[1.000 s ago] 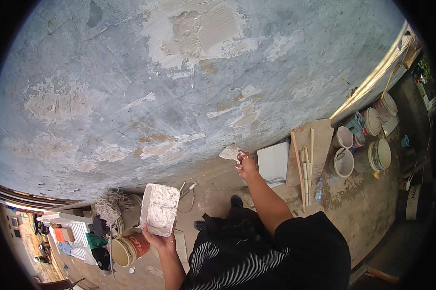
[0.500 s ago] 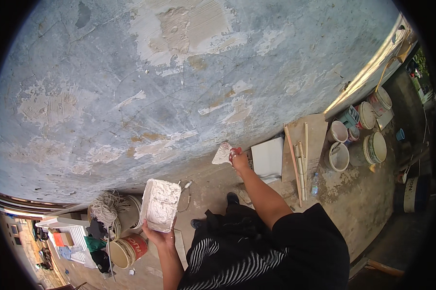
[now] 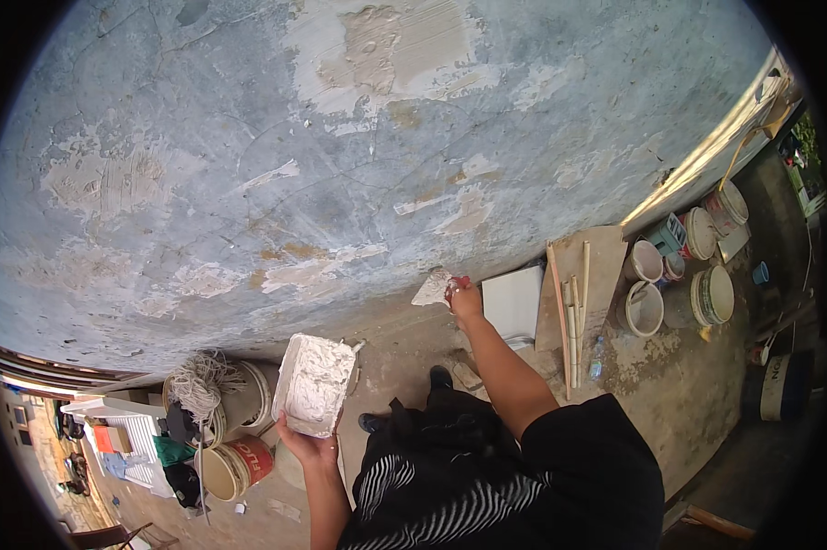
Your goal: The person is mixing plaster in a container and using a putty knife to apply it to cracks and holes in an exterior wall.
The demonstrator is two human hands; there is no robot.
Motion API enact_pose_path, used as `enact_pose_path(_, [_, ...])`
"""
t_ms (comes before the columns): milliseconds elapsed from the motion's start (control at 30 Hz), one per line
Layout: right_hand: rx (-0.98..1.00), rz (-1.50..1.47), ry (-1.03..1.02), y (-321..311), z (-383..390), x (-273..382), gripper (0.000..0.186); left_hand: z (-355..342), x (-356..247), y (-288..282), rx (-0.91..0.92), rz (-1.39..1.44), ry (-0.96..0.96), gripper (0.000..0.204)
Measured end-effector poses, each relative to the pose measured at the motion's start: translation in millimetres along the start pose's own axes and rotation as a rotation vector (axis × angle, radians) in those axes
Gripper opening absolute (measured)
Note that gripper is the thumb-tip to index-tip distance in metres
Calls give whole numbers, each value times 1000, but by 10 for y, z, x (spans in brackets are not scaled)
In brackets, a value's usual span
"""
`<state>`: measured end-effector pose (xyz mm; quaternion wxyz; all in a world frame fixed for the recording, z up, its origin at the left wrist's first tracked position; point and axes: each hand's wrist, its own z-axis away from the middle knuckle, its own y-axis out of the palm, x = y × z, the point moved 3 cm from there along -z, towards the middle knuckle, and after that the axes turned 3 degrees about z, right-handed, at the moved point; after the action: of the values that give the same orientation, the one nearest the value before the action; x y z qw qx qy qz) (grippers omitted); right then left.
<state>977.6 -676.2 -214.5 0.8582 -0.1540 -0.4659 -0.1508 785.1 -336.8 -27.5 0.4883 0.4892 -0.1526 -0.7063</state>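
Note:
My left hand [image 3: 311, 444] supports a rectangular pan [image 3: 286, 374] by its near end, the fingers partly hidden beneath it. White, lumpy filler paste [image 3: 320, 378] fills much of the pan. Out to the right, my right hand [image 3: 466, 301] is closed round the red handle of a putty knife [image 3: 432, 287]. Its wide blade points left and is smeared with the same paste. The blade appears to be apart from the blue-grey wall [image 3: 248, 215], which carries several rough pale patches of filler and brownish stains.
Stained buckets [image 3: 645, 307] stand at right, beside wooden sticks [image 3: 576, 321], a board [image 3: 604, 257] and a plastic bottle [image 3: 597, 357]. A white panel [image 3: 512, 302] lies at the wall's foot. Left of me are a red-labelled bucket [image 3: 237, 466], a mop head [image 3: 204, 385] and a white slatted piece [image 3: 143, 440].
The view has shifted slightly, so the wall patches sit further right and lower. Both hands keep their hold; the pan and putty knife have moved little.

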Motion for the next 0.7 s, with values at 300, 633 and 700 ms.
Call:
enact_pose_path(300, [-147, 337, -345, 195, -61, -182, 20, -8, -24, 14, -26, -9, 5, 67])
enact_pose_path(633, [-161, 332, -329, 305, 202, 51, 22, 35, -49, -17, -11, -2, 18, 67])
enact_pose_path(700, [-155, 626, -481, 192, 143, 33, 21, 49, -70, -27, -11, 5, 28, 67])
